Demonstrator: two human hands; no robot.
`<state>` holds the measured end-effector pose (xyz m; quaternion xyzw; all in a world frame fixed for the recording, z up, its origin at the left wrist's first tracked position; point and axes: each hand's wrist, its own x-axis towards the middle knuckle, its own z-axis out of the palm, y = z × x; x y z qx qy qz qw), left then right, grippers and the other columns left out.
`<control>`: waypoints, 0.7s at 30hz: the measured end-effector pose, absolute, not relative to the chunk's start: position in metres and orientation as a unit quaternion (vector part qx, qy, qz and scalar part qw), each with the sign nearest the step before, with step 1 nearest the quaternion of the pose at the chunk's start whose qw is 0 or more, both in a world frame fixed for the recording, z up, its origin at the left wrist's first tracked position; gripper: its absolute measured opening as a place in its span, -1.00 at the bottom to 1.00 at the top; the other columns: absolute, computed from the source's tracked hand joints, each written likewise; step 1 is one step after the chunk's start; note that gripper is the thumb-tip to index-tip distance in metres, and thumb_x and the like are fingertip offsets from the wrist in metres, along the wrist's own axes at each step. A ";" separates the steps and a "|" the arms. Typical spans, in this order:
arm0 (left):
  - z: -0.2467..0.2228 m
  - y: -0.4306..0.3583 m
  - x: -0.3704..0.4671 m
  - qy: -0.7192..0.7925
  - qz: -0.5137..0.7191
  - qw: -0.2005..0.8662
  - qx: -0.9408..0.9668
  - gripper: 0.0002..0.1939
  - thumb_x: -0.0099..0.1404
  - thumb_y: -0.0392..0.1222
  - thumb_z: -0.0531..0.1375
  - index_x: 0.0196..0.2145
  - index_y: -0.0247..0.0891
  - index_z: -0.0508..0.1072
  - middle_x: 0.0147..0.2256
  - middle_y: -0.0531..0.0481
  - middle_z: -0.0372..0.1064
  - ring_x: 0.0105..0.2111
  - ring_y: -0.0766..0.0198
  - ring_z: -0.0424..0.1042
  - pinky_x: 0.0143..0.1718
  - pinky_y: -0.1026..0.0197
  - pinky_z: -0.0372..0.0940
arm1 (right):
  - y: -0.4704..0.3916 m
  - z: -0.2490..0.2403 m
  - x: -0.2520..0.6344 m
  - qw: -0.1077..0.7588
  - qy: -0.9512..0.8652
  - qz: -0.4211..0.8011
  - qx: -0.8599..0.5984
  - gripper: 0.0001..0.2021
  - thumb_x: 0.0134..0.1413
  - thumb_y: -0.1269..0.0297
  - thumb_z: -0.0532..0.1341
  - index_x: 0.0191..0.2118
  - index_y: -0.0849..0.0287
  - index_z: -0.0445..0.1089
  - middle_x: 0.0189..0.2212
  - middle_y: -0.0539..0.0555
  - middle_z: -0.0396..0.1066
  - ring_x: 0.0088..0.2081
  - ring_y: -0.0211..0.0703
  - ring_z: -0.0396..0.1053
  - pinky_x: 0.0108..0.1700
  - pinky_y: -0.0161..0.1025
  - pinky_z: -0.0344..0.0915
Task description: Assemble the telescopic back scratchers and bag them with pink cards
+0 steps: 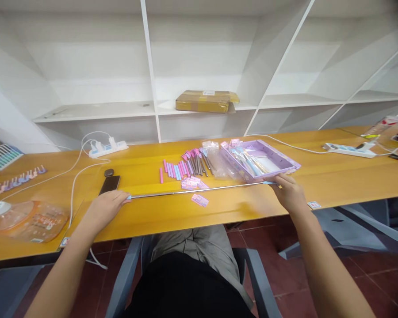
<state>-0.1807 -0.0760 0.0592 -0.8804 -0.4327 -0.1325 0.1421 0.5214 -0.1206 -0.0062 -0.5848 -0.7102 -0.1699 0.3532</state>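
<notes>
Stretched between my two hands is a telescopic back scratcher [199,190], a thin metal rod pulled out long with light-blue ends. My left hand [109,205] is closed on its left end, and my right hand [288,190] pinches the right end. Behind the rod lie several metal rods with pink and blue hand-shaped heads [196,161]. Beside them is a row of pink, purple and blue handle sleeves [177,171]. Small printed pink cards [200,200] lie near the rod. A purple box [275,154] holds more scratchers, next to clear plastic bags [216,159].
A phone [110,183] lies near my left hand. At the left stand a large bottle [33,221] and a rack of small items [1,157]. Power strips [108,149] with white cables are on the table [146,218]. A cardboard box [204,101] sits on the shelf.
</notes>
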 end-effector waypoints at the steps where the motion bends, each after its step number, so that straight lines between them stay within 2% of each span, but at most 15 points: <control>1: 0.059 -0.077 -0.180 -0.429 -0.135 0.137 -0.883 -0.52 0.67 0.11 -0.03 -0.18 -0.17 0.58 -0.23 -0.14 0.61 -0.26 0.04 0.56 -0.21 0.07 0.35 | -0.122 -0.008 0.523 0.358 -0.707 -0.168 -0.586 -0.76 0.41 0.22 0.22 -0.17 0.06 0.67 -0.22 0.22 0.62 -0.17 0.10 0.55 -0.12 -0.05 0.44; 5: 0.055 -0.083 -0.181 -0.429 -0.138 0.104 -0.887 -0.49 0.67 0.19 -0.04 -0.15 -0.17 0.57 -0.20 -0.12 0.64 -0.25 0.05 0.61 -0.19 0.10 0.40 | -0.131 -0.014 0.526 0.364 -0.709 -0.144 -0.586 -0.75 0.41 0.15 0.24 -0.16 0.06 0.68 -0.19 0.21 0.65 -0.15 0.12 0.59 -0.10 -0.03 0.47; 8: 0.045 -0.090 -0.180 -0.422 -0.144 0.045 -0.894 -0.51 0.64 0.24 0.03 -0.06 -0.18 0.56 -0.11 -0.13 0.65 -0.17 0.05 0.65 -0.11 0.10 0.46 | -0.139 -0.022 0.528 0.367 -0.708 -0.103 -0.594 -0.73 0.41 0.08 0.25 -0.16 0.04 0.69 -0.20 0.19 0.65 -0.18 0.11 0.61 -0.09 -0.02 0.50; 10: 0.035 -0.096 -0.176 -0.412 -0.148 -0.003 -0.899 -0.54 0.65 0.20 0.04 0.02 -0.17 0.55 -0.05 -0.13 0.64 -0.09 0.08 0.66 -0.04 0.12 0.48 | -0.145 -0.031 0.531 0.370 -0.705 -0.077 -0.601 -0.73 0.40 0.06 0.26 -0.17 0.03 0.69 -0.19 0.19 0.65 -0.18 0.10 0.63 -0.08 -0.01 0.52; 13: 0.023 -0.104 -0.169 -0.398 -0.150 -0.045 -0.904 -0.55 0.70 0.11 -0.04 0.03 -0.16 0.56 -0.09 -0.08 0.63 -0.10 0.15 0.66 -0.04 0.16 0.49 | -0.155 -0.046 0.537 0.356 -0.708 -0.048 -0.608 -0.74 0.39 0.07 0.26 -0.14 0.04 0.68 -0.18 0.20 0.64 -0.17 0.11 0.64 -0.07 -0.01 0.54; 18: 0.016 -0.106 -0.165 -0.401 -0.166 -0.006 -0.901 -0.57 0.70 0.07 0.00 -0.03 -0.17 0.61 -0.14 -0.06 0.62 -0.14 0.16 0.64 -0.04 0.15 0.48 | -0.168 -0.064 0.540 0.317 -0.723 -0.012 -0.614 -0.68 0.46 0.12 0.18 0.12 0.09 0.59 0.01 0.27 0.61 -0.01 0.12 0.63 0.02 -0.02 0.55; 21: 0.011 -0.102 -0.167 -0.394 -0.176 0.029 -0.902 -0.57 0.70 0.06 0.01 -0.04 -0.17 0.62 -0.13 -0.08 0.63 -0.14 0.14 0.63 -0.03 0.14 0.48 | -0.172 -0.072 0.535 0.315 -0.716 -0.010 -0.622 -0.66 0.47 0.08 0.18 0.13 0.12 0.55 0.01 0.28 0.60 -0.03 0.11 0.63 0.01 -0.03 0.55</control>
